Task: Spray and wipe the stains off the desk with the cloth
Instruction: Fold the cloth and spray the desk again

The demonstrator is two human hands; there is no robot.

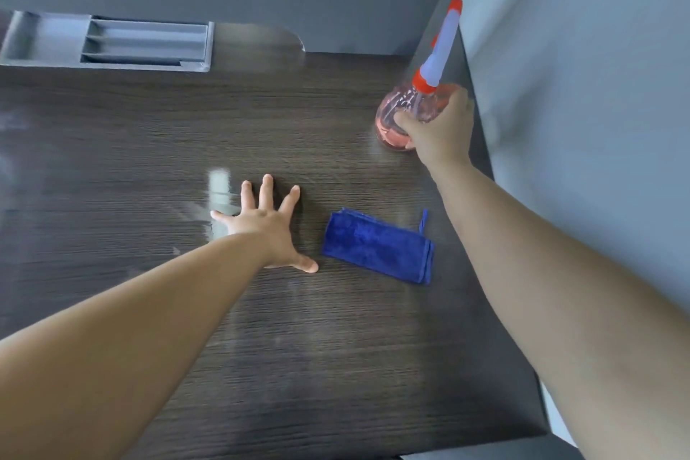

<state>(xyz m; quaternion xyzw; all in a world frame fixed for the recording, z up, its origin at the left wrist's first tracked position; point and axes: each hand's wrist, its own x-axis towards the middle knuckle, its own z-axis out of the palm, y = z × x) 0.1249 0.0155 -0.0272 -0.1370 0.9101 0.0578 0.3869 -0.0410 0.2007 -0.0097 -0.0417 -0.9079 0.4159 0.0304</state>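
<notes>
Right hand [438,131]: one, wrapped around the belly of the spray bottle [401,116], which stands at the desk's far right corner; I judge this a grip for lifting it to spray.
Left hand [267,231]: one, fingers spread, palm flat on the desk [149,146], gripping nothing, probably bracing me.
Cloth [377,245]: one, blue, folded, lying between my hands, just beside the left thumb, ready for wiping.
Grey tray [108,43]: one, far left.
Stains: pale smears, uncountable.
</notes>
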